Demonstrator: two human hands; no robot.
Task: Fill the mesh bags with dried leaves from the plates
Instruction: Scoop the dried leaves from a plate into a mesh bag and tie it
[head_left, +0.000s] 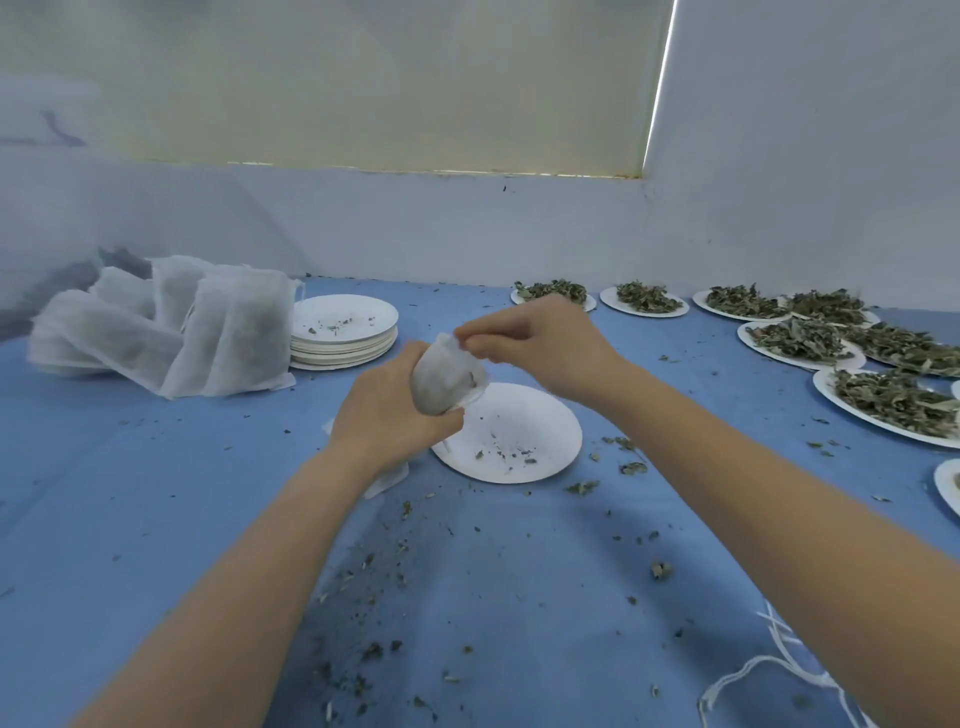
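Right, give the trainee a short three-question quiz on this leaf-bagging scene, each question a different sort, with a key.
1. True or false: the left hand holds the white mesh bag of dried leaves above the nearly empty white paper plate.
2. The right hand takes which grip on the bag's top edge: a) flat palm b) fingertip pinch c) none?
3. Fill in: the stack of emptied white paper plates sits beside the pile of ____ white mesh bags.

Key: 1 true; 2 b; 3 filled.
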